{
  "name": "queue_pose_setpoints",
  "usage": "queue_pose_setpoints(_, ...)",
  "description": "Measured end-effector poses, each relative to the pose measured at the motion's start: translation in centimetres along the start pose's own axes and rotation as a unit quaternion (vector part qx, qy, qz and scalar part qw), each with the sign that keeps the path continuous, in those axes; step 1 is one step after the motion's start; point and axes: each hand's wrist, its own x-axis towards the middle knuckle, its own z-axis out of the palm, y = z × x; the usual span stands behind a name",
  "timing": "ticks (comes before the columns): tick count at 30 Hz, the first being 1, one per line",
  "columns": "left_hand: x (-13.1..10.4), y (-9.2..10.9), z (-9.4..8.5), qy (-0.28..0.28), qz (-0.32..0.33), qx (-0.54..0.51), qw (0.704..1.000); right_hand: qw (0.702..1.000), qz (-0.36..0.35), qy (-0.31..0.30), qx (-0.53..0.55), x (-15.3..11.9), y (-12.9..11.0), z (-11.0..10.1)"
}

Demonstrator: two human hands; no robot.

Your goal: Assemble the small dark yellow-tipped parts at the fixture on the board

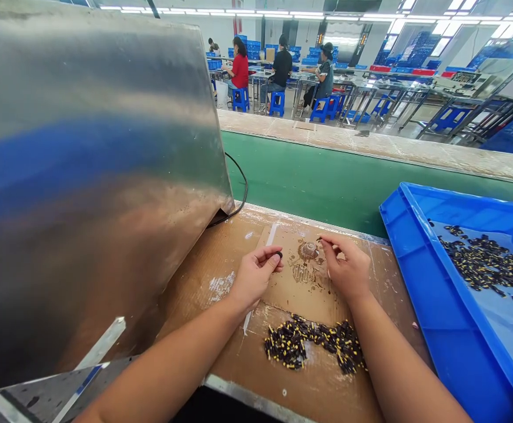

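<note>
Over the cardboard-covered bench, my left hand pinches a small black part between thumb and fingers. To its right, my right hand is closed in a pinch on a tiny dark piece, too small to name. Between the hands lies a small clear round cup, with brown stains on the cardboard around it. Closer to me, below both hands, a loose pile of small black parts with yellow ends spreads across the bench.
A large metal housing fills the left, with a black cable at its edge. On the right stands a blue bin holding many black-and-yellow parts. Behind the bench runs a green belt. Several people sit at far tables.
</note>
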Motion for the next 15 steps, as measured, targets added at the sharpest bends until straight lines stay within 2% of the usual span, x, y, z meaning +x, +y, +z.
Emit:
queue_pose_setpoints(2, 0.0, 0.0, 0.0, 0.000, -0.010, -0.010, 1.000, 0.998, -0.004, 0.059, -0.012, 0.0, -0.5, -0.2)
queue_pose_setpoints(3, -0.1, 0.0, 0.1, 0.001, -0.013, -0.013, 1.000, 0.998, -0.005, 0.061, -0.020, 0.0, -0.6, -0.2)
queue_pose_setpoints(6, -0.1, 0.1, 0.1, 0.000, -0.016, -0.020, 1.000, 0.999, 0.007, -0.002, -0.050, 0.3, -0.9, -0.4)
queue_pose_setpoints(7, -0.1, 0.1, 0.0, -0.001, -0.018, -0.024, 1.000, 0.998, 0.012, -0.004, -0.053, 0.3, -0.9, -0.4)
queue_pose_setpoints(10, -0.1, 0.2, 0.0, -0.007, -0.021, -0.040, 0.999, 0.996, 0.028, 0.067, -0.050, 0.5, -1.0, -0.6)
queue_pose_setpoints(11, -0.1, 0.3, 0.0, -0.010, -0.024, -0.045, 0.999, 0.997, 0.031, 0.060, -0.048, 0.5, -1.1, -0.7)
queue_pose_setpoints(14, -0.2, 0.4, 0.1, -0.014, -0.032, -0.055, 0.998, 0.997, 0.064, -0.013, -0.048, 0.7, -1.4, -0.8)
queue_pose_setpoints(15, -0.2, 0.4, 0.1, -0.014, -0.033, -0.054, 0.998, 0.996, 0.082, -0.016, -0.034, 0.8, -1.7, -0.9)
